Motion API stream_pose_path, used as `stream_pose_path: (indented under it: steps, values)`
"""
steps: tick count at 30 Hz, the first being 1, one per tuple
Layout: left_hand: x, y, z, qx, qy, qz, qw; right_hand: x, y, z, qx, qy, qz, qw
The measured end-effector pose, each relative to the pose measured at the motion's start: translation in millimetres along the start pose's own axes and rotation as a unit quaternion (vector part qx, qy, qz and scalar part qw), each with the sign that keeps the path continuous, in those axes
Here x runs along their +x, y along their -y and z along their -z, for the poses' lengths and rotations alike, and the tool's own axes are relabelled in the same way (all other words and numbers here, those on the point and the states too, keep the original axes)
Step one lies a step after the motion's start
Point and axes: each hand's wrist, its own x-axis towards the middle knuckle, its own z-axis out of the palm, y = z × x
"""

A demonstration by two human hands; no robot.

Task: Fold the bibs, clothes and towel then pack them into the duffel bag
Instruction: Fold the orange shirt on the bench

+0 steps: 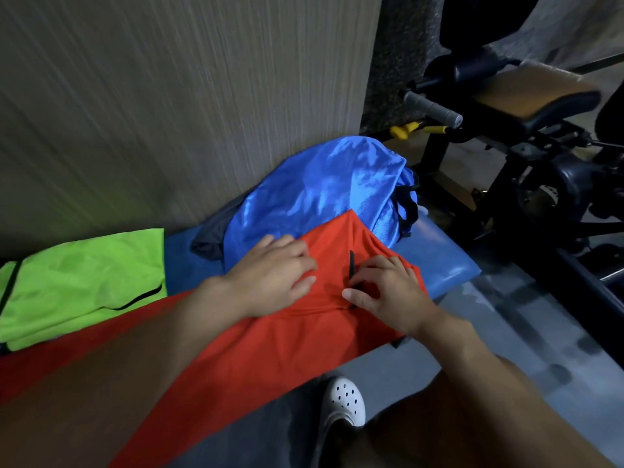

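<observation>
the red bib (256, 339) lies spread over the blue table (439, 265) at centre frame. the left hand (270, 278) presses flat on it, grip apart. the right hand (388, 292) has its grip pinched on the bib's black trim (352, 265). a green bib (84, 282) lies at the left, and a shiny blue fabric heap (320, 190) sits behind.

Dim indoor light. Soft sheen on the blue cloth (324, 184) just beyond the fingers (299, 263); red cloth (270, 349) under them evenly lit. Streaky motion blur on the wall (169, 96) above-left. Deep shadow on the gym machine (540, 170) to their right. Edges bowed.
</observation>
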Motion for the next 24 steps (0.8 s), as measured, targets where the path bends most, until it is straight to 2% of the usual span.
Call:
stream_pose_path:
  steps: [4, 6, 8, 10, 13, 18, 21, 24]
  values:
    - [62, -12, 18, 0.002, 0.017, -0.049, 0.999, -4, -10, 9, -0.012, -0.066, -0.048, 0.997]
    - [90, -16, 19, 0.014, 0.045, -0.075, 0.996, -6, -20, 14, -0.016, -0.09, -0.114, 0.989]
    - [109, -19, 13, 0.028, 0.097, -0.089, 0.991, -7, -31, 18, 0.024, -0.081, -0.198, 0.977]
    - [122, -22, 7, 0.041, 0.137, -0.102, 0.984, -5, -40, 18, 0.056, -0.066, -0.234, 0.968]
    - [131, -28, 0, 0.049, 0.154, -0.1, 0.982, 0, -47, 19, 0.034, -0.052, -0.24, 0.969]
    - [132, -23, -6, 0.037, 0.099, -0.087, 0.991, 3, -49, 20, 0.027, -0.062, -0.237, 0.969]
    - [125, -15, -3, 0.012, 0.045, -0.1, 0.994, -1, -43, 22, 0.079, -0.089, -0.197, 0.973]
    - [110, -4, 5, -0.015, 0.001, -0.117, 0.993, -8, -31, 28, 0.115, -0.052, -0.132, 0.983]
